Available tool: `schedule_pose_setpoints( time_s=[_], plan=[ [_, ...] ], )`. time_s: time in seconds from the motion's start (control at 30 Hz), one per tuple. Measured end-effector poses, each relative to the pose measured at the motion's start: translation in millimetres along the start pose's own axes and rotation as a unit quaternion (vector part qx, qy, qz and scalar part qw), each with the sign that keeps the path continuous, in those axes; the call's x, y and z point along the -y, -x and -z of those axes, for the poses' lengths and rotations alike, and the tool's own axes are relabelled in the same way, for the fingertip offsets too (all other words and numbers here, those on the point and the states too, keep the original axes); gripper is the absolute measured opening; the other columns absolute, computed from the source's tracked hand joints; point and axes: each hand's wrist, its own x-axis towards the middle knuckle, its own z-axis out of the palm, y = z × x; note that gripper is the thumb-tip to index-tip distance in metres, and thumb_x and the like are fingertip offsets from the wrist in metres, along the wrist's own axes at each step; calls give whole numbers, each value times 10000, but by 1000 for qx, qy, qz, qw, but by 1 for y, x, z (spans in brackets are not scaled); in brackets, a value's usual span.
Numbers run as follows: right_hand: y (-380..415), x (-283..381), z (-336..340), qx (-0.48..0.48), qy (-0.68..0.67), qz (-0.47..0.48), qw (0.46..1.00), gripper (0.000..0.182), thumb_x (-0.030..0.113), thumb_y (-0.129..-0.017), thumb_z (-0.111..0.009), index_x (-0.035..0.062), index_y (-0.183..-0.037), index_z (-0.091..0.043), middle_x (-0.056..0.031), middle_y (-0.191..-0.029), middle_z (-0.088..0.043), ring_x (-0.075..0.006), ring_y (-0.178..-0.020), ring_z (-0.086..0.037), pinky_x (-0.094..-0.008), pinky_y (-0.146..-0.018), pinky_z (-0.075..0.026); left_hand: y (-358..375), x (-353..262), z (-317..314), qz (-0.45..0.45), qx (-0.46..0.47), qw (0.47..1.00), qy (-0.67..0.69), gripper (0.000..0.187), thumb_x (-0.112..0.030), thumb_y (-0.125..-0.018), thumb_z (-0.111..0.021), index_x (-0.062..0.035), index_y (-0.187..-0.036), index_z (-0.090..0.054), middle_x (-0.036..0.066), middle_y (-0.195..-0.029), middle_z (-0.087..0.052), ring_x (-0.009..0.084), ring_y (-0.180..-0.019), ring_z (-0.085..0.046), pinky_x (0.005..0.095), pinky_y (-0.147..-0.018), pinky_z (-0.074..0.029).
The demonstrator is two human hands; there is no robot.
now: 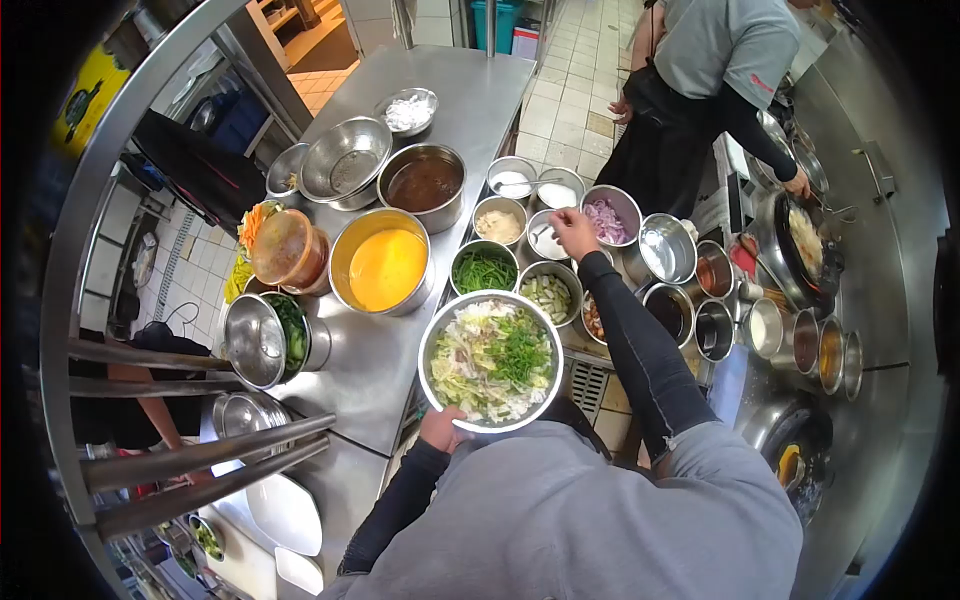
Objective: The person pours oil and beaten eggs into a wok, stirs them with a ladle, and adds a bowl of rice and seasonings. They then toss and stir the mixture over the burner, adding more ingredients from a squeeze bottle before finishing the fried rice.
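Note:
My left hand [442,430] grips the lower left rim of a metal bowl [428,385] close to my body. Inside lie chopped cabbage, white pieces and a heap of cut green herbs [525,350]. My right hand [574,234] is closed on a thin spoon handle, over a container of white powder [545,240]. Around it stand containers of chopped purple onion [606,220], pale minced food [498,226], cut green pieces [547,294] and sliced greens [484,270].
A pot of yellow liquid [388,268] and a pot of brown liquid [424,187] stand on the steel counter [440,80]. At the upper right a co-worker [700,90] reaches toward a wok [797,240]. Metal rails [210,470] cross the lower left.

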Motion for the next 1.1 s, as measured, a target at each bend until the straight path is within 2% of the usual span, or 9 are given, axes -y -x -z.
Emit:
schedule_pose_setpoints(
  time_s=[0.1, 0.23, 0.3, 0.43, 0.5, 0.57, 0.73, 0.93, 1.1],
  plan=[
    [10, 7, -1, 29, 324, 180, 928, 219, 235, -869, -584, 49, -930, -683, -159, -877, -668, -326, -774, -638, -411, -706, -501, -14, -6, 4, 44, -19, 999, -8, 489, -11, -758, -451, 59, -1240, -407, 197, -908, -636, 267, -615, -649, 332, -439, -544],
    [39, 48, 51, 56, 276, 258, 924, 179, 170, -858, -587, 65, -954, -696, -159, -861, -661, -348, -800, -622, -424, -716, -495, -23, -9, -2, 22, -24, 999, -4, 481, -15, -761, -448, 57, -1236, -412, 192, -901, -639, 268, -609, -644, 335, -444, -536],
    [47, 54, 78, 70, 252, 169, 950, 175, 144, -843, -607, 62, -968, -699, -152, -917, -673, -329, -834, -636, -386, -739, -506, -25, -8, -9, 15, -39, 999, -7, 480, -25, -765, -446, 54, -1237, -413, 188, -919, -639, 263, -601, -639, 328, -435, -525],
    [29, 10, 112, 55, 217, 141, 965, 185, 142, -853, -610, 45, -984, -698, -155, -943, -682, -296, -840, -665, -347, -744, -516, -31, 0, -14, 1, -37, 999, 20, 456, -42, -761, -445, 46, -1209, -441, 179, -968, -639, 265, -652, -647, 329, -454, -519],
    [21, 28, 107, 46, 121, 76, 989, 195, 149, -875, -596, 21, -988, -692, -159, -923, -690, -275, -825, -684, -333, -735, -522, -24, -4, -29, -25, -31, 998, 54, 447, -40, -756, -447, 43, -1195, -457, 175, -965, -644, 264, -685, -650, 331, -472, -524],
    [11, 44, 92, 70, 79, 120, 987, 205, 175, -877, -602, 30, -988, -697, -158, -890, -692, -279, -800, -683, -329, -715, -522, -22, -1, -35, -14, -55, 997, 44, 453, -58, -757, -449, 37, -1200, -463, 161, -976, -649, 260, -714, -656, 329, -492, -519],
    [-14, 20, 30, 120, 123, 236, 956, 190, 219, -857, -592, 82, -926, -705, -142, -897, -680, -322, -857, -632, -406, -777, -486, -19, 16, -52, -12, -96, 988, 118, 516, -71, -740, -463, 15, -1249, -442, 157, -1025, -640, 248, -730, -654, 317, -494, -513],
    [-18, 4, -12, 111, 140, 322, 930, 128, 167, -813, -609, 111, -884, -699, -87, -838, -673, -272, -839, -612, -398, -759, -446, -16, 37, -75, -47, -137, 976, 165, 443, -121, -766, -475, 34, -1180, -494, 139, -943, -661, 236, -723, -653, 314, -512, -509],
    [-15, 14, -20, 139, 137, 336, 921, 122, 157, -827, -612, 96, -899, -690, -83, -867, -669, -267, -843, -600, -389, -762, -436, -17, 54, -76, -52, -126, 974, 182, 404, -144, -775, -482, 39, -1133, -524, 140, -902, -666, 237, -709, -652, 329, -542, -511]
  ],
)
